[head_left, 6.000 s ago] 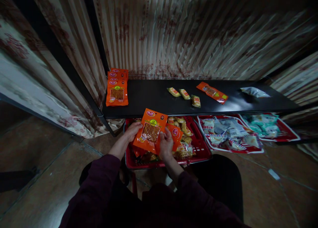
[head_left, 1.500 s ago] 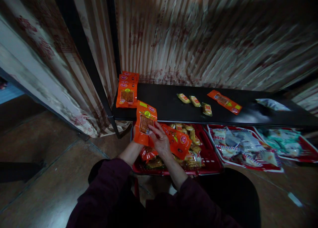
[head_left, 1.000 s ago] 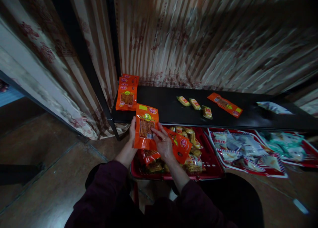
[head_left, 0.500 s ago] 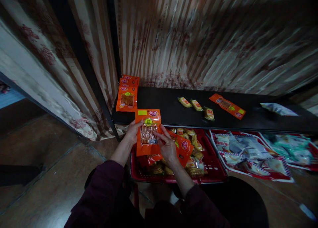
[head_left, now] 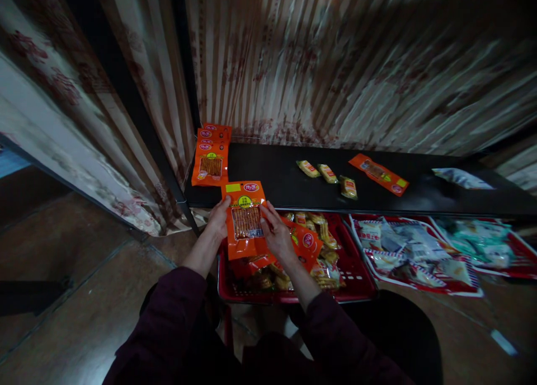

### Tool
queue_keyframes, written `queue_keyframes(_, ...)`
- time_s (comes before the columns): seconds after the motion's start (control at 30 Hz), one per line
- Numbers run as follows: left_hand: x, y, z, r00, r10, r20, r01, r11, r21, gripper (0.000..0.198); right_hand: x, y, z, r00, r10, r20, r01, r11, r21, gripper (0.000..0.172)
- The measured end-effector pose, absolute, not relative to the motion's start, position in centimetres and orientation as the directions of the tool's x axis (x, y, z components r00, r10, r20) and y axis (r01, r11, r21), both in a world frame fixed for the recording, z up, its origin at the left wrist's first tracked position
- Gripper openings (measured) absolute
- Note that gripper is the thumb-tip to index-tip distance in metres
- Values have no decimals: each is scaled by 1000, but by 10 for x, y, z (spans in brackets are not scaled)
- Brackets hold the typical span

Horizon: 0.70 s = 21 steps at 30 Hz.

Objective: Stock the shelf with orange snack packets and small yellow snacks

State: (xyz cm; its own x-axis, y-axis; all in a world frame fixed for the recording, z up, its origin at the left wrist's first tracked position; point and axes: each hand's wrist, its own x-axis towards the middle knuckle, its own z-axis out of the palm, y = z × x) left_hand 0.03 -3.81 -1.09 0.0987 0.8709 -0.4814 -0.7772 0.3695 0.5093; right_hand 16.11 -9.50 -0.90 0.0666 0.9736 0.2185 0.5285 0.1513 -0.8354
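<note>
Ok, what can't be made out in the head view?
Head view:
Left hand, most fingers: behind the held orange packet.
Packet's back: turned away.
Nearest red basket, far rim: under black shelf.
Three yellow packs, lettering: too small.
Rightmost basket, right end: cut by picture edge.

Long black shelf (head_left: 268,175), dark flat top, glossy in patches. At its left end, by the upright: overlapping orange packets (head_left: 210,164), lapped back to front, pink oval labels showing; the foremost bares a window of brown sticks. Mid-shelf: three small yellowish packets (head_left: 328,173) in clear wrap, red on the labels, close together, the right-hand one nearest the front edge. Beyond them, a lone orange packet (head_left: 379,174) lying aslant, flat. Well apart, toward the right end, a silvery-white packet (head_left: 461,178). Below, brown tiled floor (head_left: 96,295), pale joints; small white slip (head_left: 503,342) lying on it, right.
</note>
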Motion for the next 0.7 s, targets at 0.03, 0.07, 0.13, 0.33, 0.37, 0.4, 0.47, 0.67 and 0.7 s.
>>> queue_keyframes(0.03, 0, -37, -12, 112, 866, -487, -783, 379, 493, 28, 161, -93, -9, 60, 974, 217, 541, 151, -827, 43)
queue_keyframes(0.07, -1, -37, -13, 129, 862, -490, -787, 390, 478, 29, 161, -92, -9, 55, 975, 216, 547, 151, -823, 44)
queue_keyframes(0.13, -2, -36, -12, 156, 855, -495, -793, 407, 453, 32, 162, -89, -9, 42, 974, 222, 555, 162, -816, 44)
queue_keyframes(0.33, -2, -37, -6, 250, 823, -510, -798, 474, 373, 46, 163, -84, -9, 9, 967, 254, 635, 191, -749, 44)
queue_keyframes(0.37, -2, -37, -5, 275, 814, -512, -794, 492, 356, 46, 163, -83, -8, 0, 963, 268, 662, 201, -722, 44)
queue_keyframes(0.4, -1, -37, -3, 294, 808, -510, -793, 505, 342, 47, 162, -83, -8, -10, 958, 285, 689, 213, -693, 45)
queue_keyframes(0.47, 0, -37, 0, 319, 808, -495, -794, 513, 326, 47, 160, -84, -8, -35, 947, 319, 730, 242, -639, 45)
queue_keyframes(0.67, -3, -39, 8, 323, 805, -498, -801, 512, 309, 49, 151, -90, -7, -103, 930, 352, 795, 290, -533, 48)
queue_keyframes(0.7, -3, -39, 9, 319, 805, -501, -804, 510, 308, 49, 150, -91, -6, -109, 932, 345, 806, 286, -518, 48)
